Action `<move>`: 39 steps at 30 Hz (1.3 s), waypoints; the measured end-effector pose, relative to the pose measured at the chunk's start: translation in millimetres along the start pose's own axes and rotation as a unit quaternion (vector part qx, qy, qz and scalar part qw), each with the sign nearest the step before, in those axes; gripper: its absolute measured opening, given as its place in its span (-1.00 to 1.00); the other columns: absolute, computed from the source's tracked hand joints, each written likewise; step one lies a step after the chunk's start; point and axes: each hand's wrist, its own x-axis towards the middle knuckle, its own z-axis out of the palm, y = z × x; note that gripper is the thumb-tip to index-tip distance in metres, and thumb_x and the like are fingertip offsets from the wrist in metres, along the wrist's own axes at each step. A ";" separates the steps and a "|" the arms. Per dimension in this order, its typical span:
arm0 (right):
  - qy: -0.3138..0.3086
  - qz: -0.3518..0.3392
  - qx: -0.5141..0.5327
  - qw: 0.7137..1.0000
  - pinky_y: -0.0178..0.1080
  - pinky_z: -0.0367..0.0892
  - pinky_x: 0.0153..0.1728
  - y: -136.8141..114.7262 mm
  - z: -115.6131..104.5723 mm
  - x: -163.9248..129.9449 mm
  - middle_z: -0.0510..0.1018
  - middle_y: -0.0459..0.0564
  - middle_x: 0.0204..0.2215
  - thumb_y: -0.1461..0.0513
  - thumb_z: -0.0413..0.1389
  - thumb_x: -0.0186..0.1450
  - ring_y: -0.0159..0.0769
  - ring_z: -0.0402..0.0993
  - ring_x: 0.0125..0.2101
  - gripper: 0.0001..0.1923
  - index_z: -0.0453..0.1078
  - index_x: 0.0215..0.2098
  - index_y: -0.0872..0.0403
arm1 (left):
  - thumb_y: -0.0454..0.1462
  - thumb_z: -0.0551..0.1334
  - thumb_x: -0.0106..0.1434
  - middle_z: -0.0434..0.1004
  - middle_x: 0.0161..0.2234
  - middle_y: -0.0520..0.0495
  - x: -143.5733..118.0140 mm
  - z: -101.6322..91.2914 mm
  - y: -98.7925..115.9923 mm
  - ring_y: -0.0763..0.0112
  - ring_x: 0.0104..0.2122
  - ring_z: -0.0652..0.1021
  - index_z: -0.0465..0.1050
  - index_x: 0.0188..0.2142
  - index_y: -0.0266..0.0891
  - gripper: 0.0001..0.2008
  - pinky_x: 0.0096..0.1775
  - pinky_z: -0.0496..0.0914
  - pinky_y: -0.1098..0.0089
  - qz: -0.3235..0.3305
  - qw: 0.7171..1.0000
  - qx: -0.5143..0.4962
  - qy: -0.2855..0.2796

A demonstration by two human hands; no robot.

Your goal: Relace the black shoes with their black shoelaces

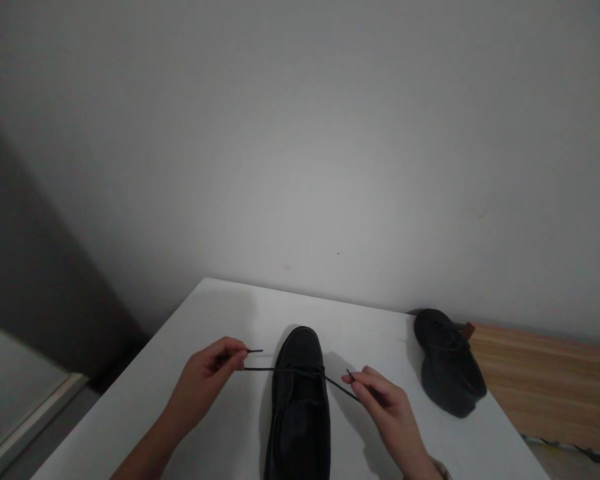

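Observation:
A black shoe (300, 353) stands upright on the white table, its toe pointing away from me and its heel cut off by the bottom edge. From its eyelets a dark shoelace (259, 369) runs out to both sides. My left hand (205, 377), left of the shoe, pinches one lace end between thumb and fingers, with the tip sticking out toward the shoe. On the other side my right hand (387, 407) pinches the opposite end, its tip poking up above the fingertips. Both stretches of lace look fairly straight.
A second black shoe (450, 367), laced, stands near the right edge of the white table (230, 307). Beyond that edge is a wood-grain surface (535, 383). A pale wall (300, 167) rises directly behind the table.

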 end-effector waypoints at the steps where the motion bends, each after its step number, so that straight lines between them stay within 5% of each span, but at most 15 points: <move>1: -0.027 -0.027 -0.056 0.998 -0.26 0.25 -0.46 -2.6 2.1 -0.6 0.46 -0.05 -0.51 0.02 0.22 0.31 -0.28 0.37 -0.46 -0.69 0.60 -0.39 0.07 | -0.22 0.45 0.14 0.58 -0.51 0.01 -2.9 1.8 0.9 0.36 -0.45 0.50 0.65 -0.44 -0.16 -0.92 -0.38 0.34 0.45 0.026 0.997 0.073 -0.025; 4: -0.082 -0.066 -0.163 0.981 -0.26 0.21 -0.47 -9.5 5.9 -1.3 0.40 -0.07 -0.51 0.07 0.09 0.42 -0.29 0.34 -0.48 -0.67 0.57 -0.36 0.05 | -0.18 0.36 0.24 0.61 -0.43 -0.02 -8.2 4.9 0.7 0.31 -0.41 0.55 0.66 -0.37 -0.08 -0.90 -0.39 0.37 0.45 0.118 0.953 0.265 -0.084; 9: -0.135 -0.086 -0.212 0.964 -0.24 0.23 -0.40 -11.6 2.8 -2.3 0.40 -0.06 -0.46 0.12 -0.01 0.46 -0.26 0.38 -0.41 -0.67 0.50 -0.35 0.06 | -0.17 0.28 0.33 0.59 -0.43 0.00 -7.5 1.9 -6.8 0.32 -0.37 0.56 0.61 -0.34 -0.09 -0.85 -0.34 0.43 0.46 0.203 0.921 0.316 -0.101; 24: -0.185 -0.082 -0.303 0.931 -0.20 0.30 -0.29 -25.5 5.4 6.1 0.41 -0.02 -0.39 0.31 -0.02 0.40 -0.22 0.44 -0.33 -0.76 0.45 -0.35 0.09 | -0.11 0.17 0.43 0.60 -0.40 0.02 -5.9 25.2 -1.3 0.36 -0.37 0.54 0.56 -0.30 -0.16 -0.73 -0.30 0.38 0.42 0.252 0.889 0.351 -0.154; 39: -0.185 -0.088 -0.289 0.935 -0.18 0.33 -0.24 -24.9 1.6 7.8 0.43 -0.01 -0.35 0.34 -0.01 0.39 -0.21 0.44 -0.29 -0.79 0.44 -0.34 0.09 | -0.32 0.25 0.38 0.61 -0.39 0.03 -1.4 27.2 -7.9 0.33 -0.35 0.50 0.52 -0.31 -0.18 -0.90 -0.26 0.34 0.39 0.282 0.849 0.409 -0.180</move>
